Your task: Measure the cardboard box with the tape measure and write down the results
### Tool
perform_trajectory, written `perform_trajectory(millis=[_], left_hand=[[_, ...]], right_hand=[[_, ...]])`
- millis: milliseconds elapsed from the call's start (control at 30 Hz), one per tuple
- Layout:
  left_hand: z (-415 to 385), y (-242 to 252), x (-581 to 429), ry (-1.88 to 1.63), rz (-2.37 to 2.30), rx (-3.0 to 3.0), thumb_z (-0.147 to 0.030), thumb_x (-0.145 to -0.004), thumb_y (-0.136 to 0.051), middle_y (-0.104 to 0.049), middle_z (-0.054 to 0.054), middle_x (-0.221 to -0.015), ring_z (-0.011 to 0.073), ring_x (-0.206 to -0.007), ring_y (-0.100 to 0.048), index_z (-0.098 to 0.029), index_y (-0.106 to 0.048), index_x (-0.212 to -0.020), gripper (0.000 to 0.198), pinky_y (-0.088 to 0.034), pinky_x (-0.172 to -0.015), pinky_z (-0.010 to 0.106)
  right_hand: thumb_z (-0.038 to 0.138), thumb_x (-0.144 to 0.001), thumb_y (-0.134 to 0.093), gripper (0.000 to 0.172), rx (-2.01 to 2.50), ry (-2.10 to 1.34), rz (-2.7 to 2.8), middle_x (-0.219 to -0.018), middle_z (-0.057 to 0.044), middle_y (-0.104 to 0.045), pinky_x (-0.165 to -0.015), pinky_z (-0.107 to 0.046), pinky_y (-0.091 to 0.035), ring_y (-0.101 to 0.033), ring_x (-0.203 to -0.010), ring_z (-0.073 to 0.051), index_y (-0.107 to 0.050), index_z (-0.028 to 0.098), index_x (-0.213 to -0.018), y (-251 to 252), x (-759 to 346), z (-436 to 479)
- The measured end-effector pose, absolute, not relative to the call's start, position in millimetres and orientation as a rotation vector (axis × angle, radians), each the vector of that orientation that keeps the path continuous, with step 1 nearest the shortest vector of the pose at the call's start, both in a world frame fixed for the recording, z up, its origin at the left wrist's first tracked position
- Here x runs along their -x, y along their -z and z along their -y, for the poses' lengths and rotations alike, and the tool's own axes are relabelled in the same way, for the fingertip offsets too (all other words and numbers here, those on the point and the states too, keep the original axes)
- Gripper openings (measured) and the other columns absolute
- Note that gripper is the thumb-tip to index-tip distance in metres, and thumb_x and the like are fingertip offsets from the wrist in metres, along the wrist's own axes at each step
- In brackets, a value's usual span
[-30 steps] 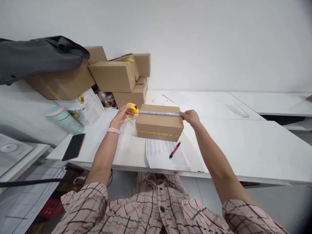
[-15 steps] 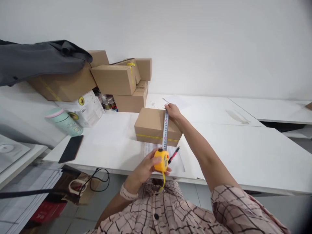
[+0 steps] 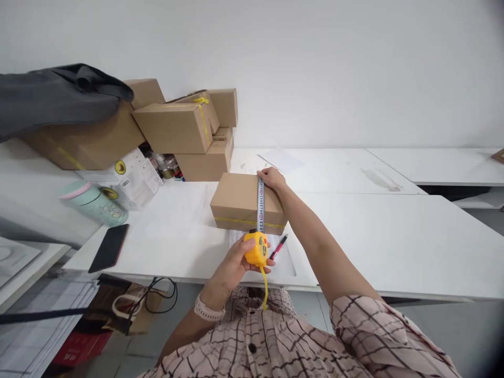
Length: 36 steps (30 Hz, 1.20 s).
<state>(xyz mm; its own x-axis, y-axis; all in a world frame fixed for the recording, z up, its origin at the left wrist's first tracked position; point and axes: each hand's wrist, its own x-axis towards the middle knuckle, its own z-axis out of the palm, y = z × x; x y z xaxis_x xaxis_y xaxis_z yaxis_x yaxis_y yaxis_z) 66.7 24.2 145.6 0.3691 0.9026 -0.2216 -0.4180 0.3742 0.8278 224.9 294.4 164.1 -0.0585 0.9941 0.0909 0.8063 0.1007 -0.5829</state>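
A small cardboard box [image 3: 236, 202] with a yellow tape band sits on the white table [image 3: 374, 231] in front of me. My left hand [image 3: 236, 265] is closed round a yellow tape measure [image 3: 255, 250] at the box's near side. Its white blade [image 3: 260, 205] runs front to back over the top of the box. My right hand [image 3: 271, 179] pinches the blade's end at the far top edge of the box. Under the box's near edge lies a printed sheet [image 3: 275, 260] with a red and black pen [image 3: 278, 247] on it.
Stacked cardboard boxes [image 3: 173, 128] stand at the back left, a dark grey garment [image 3: 51, 97] draped over the largest. A white carton [image 3: 129, 176], a mint green bottle [image 3: 92, 202] and a black phone [image 3: 108, 248] lie left. A paper [image 3: 280, 160] lies behind the box.
The blade lay left to right along the box a second ago, my left hand at its left end. My left hand swung the tape measure to the near side; the blade now runs front to back.
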Motion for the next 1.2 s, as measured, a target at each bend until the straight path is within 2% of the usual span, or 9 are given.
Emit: perform_trajectory(millis=[300,667,767,867,1000,1100,1200], left_hand=[[-28.6,-149.7,-53.2,-0.965,-0.821,-0.766,-0.055,-0.075,-0.073,-0.068,0.010,-0.106,0.0236,-0.072,-0.074,-0.014,-0.063,-0.109,0.055,-0.060,-0.056,0.031],[-32.1,-150.3,-54.4,-0.952,-0.831,-0.812,-0.055,-0.075,-0.072,-0.067,0.012,-0.110,0.0240,-0.072,-0.074,-0.014,-0.061,-0.108,0.054,-0.060,-0.054,0.031],[-28.6,-152.3,-38.0,-0.991,-0.790,-0.875,-0.054,-0.076,-0.072,-0.065,0.014,-0.119,0.0254,-0.073,-0.075,-0.016,-0.059,-0.113,0.055,-0.060,-0.052,0.032],[-29.5,-150.9,-8.4,-1.169,-0.820,-0.997,-0.047,-0.074,-0.078,-0.062,0.011,-0.127,0.0243,-0.076,-0.075,-0.023,-0.053,-0.123,0.060,-0.063,-0.058,0.036],[-53.4,-138.1,30.3,-1.437,-1.037,-1.090,-0.039,-0.070,-0.083,-0.063,0.004,-0.115,0.0194,-0.077,-0.073,-0.025,-0.049,-0.124,0.066,-0.064,-0.065,0.034],[-79.5,-125.2,44.4,-1.423,-1.089,-1.071,-0.042,-0.072,-0.080,-0.063,0.002,-0.110,0.0166,-0.072,-0.072,-0.023,-0.049,-0.121,0.061,-0.063,-0.063,0.033],[-96.2,-121.4,44.1,-1.356,-1.035,-1.068,-0.044,-0.074,-0.078,-0.063,0.001,-0.101,0.0160,-0.067,-0.071,-0.021,-0.050,-0.116,0.056,-0.062,-0.059,0.031]], right_hand=[[0.050,-0.094,-0.046,0.037,1.779,-0.543,1.922,-0.096,-0.005,-0.074,-0.082,-0.035,-0.046,-0.066,-0.087,-0.023,-0.071,0.025,-0.084,-161.1,-224.2,-301.2],[0.055,-0.094,-0.048,0.040,1.688,-0.597,1.863,-0.089,-0.006,-0.073,-0.085,-0.037,-0.047,-0.066,-0.086,-0.024,-0.070,0.024,-0.081,-160.7,-223.2,-301.7],[0.064,-0.095,-0.038,0.054,1.403,-0.589,1.662,-0.095,-0.007,-0.074,-0.088,-0.035,-0.048,-0.066,-0.093,-0.024,-0.071,0.021,-0.091,-162.3,-236.0,-298.1],[0.068,-0.096,-0.030,0.064,1.267,-0.558,1.371,-0.107,-0.011,-0.075,-0.095,-0.037,-0.048,-0.066,-0.104,-0.024,-0.070,0.018,-0.106,-158.5,-263.9,-277.3],[0.068,-0.095,-0.035,0.066,1.394,-0.677,1.221,-0.122,-0.015,-0.072,-0.100,-0.038,-0.048,-0.065,-0.115,-0.025,-0.067,0.017,-0.121,-136.0,-297.4,-218.9],[0.072,-0.094,-0.033,0.072,1.414,-0.806,1.308,-0.148,-0.012,-0.057,-0.103,-0.040,-0.049,-0.057,-0.131,-0.026,-0.056,0.024,-0.142,-118.1,-299.7,-172.0],[0.075,-0.094,-0.031,0.073,1.340,-0.893,1.432,-0.160,-0.006,-0.044,-0.112,-0.041,-0.044,-0.045,-0.145,-0.024,-0.050,0.031,-0.149,-115.1,-291.2,-146.4]])
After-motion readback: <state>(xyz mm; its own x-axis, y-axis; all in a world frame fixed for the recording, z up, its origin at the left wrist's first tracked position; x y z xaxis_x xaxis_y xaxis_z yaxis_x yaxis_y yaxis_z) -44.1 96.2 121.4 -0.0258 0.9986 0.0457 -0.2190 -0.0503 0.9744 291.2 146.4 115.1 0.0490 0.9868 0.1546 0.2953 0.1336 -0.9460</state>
